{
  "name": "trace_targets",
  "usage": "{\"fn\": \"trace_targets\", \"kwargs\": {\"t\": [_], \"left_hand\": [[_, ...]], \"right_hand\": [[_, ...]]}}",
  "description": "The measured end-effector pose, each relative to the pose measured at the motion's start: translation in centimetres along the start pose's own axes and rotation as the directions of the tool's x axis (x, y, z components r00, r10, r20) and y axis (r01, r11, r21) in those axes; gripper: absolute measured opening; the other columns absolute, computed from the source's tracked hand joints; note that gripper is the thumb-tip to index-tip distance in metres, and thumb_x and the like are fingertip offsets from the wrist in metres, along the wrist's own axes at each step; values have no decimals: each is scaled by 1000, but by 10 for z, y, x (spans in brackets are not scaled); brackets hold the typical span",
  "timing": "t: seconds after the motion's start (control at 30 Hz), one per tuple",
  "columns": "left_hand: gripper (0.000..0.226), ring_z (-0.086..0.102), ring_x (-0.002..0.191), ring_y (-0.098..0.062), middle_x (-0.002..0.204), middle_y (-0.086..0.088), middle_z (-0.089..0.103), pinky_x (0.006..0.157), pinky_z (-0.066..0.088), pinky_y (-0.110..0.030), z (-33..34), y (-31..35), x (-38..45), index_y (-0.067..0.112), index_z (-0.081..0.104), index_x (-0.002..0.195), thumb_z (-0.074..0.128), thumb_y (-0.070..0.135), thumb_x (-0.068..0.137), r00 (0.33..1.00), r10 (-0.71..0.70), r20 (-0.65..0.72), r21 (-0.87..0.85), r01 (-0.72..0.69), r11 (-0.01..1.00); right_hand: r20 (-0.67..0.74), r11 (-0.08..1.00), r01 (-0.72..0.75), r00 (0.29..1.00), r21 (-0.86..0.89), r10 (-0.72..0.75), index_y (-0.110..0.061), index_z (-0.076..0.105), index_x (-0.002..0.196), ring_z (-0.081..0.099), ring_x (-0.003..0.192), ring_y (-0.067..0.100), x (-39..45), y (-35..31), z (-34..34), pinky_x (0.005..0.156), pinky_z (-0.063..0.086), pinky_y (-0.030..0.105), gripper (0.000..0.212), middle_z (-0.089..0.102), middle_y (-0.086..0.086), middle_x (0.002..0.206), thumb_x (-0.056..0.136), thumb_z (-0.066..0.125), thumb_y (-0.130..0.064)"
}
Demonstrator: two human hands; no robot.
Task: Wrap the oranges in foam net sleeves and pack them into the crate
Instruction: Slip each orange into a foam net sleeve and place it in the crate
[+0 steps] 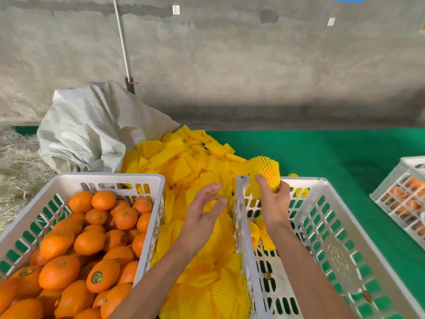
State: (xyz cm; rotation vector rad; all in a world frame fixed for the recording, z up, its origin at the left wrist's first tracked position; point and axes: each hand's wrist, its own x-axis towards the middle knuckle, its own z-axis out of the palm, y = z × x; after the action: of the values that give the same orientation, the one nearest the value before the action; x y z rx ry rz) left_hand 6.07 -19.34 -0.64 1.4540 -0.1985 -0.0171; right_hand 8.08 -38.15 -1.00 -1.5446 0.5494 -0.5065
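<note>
Nearest us, our two bare forearms reach forward between two white crates. We observe our right hand (273, 199) grasping a sleeved orange (268, 172), fingers curled round its lower part, the yellow foam net covering it; hand and fruit are held above the far left corner of the right crate (340, 226). Our left hand (204, 206) is released, fingers spread and relaxed over the pile of yellow foam net sleeves (195, 162) lying between the crates on the green mat (322, 148). One wrapped orange (254, 233) lies inside the right crate against its left wall. The left crate (103, 178) holds loose oranges (76, 249). A white woven sack (92, 127) sits behind the pile; a third crate (402, 192) stands at far right.
</note>
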Motion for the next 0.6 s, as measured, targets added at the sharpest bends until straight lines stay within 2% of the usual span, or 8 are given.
{"fn": "trace_targets", "kwargs": {"t": [0.1, 0.2, 0.27, 0.37, 0.47, 0.6], "left_hand": [[34, 64, 110, -20, 113, 2, 68, 92, 59, -53, -4, -11, 6, 16, 67, 126, 68, 24, 93, 1000, -29, 4, -23, 30, 999], [28, 66, 113, -26, 115, 4, 68, 85, 63, -42, -7, -19, 13, 16, 68, 127, 66, 16, 98, 999, -39, -20, -37, 38, 999], [29, 65, 115, -28, 113, 10, 69, 85, 63, -42, -6, -26, 14, 15, 67, 128, 66, 15, 99, 999, -50, -13, -36, 50, 998], [29, 65, 114, -33, 116, -2, 69, 87, 63, -46, -9, -34, 15, 15, 67, 128, 65, 14, 100, 998, -57, 2, -23, 57, 998], [27, 66, 109, -33, 114, -10, 67, 89, 60, -51, -11, -43, 17, 14, 66, 127, 64, 11, 100, 997, -80, -7, -1, 80, 997], [26, 65, 111, -39, 113, -12, 68, 84, 63, -44, -14, -50, 17, 13, 67, 126, 64, 11, 100, 996, -89, 0, 29, 89, 996]], "right_hand": [[-125, 967, -222, 970, -126, 207, -19, 31, 153, 50, 116, 23, 28, 38, -50, 95, 43, 41, 91, 48, -2, 130, 82, 68, -63], [-252, 917, -353, 919, -188, 302, -17, 31, 153, 48, 127, 36, 44, 82, -85, 102, 42, 50, 89, 46, 14, 147, 85, 71, -57], [-287, 878, -429, 887, -215, 363, -12, 27, 156, 43, 136, 42, 51, 102, -96, 110, 37, 53, 94, 41, 20, 153, 85, 74, -52], [-222, 844, -441, 895, -306, 387, -8, 23, 159, 40, 140, 41, 58, 125, -102, 112, 36, 52, 100, 37, 20, 157, 84, 77, -46], [-158, 808, -426, 904, -408, 397, -12, 26, 159, 38, 143, 39, 59, 139, -98, 116, 35, 53, 95, 36, 17, 158, 87, 74, -51], [-103, 740, -372, 918, -561, 384, -11, 28, 158, 32, 146, 41, 60, 138, -94, 118, 31, 57, 89, 32, 20, 159, 92, 62, -59]]}}
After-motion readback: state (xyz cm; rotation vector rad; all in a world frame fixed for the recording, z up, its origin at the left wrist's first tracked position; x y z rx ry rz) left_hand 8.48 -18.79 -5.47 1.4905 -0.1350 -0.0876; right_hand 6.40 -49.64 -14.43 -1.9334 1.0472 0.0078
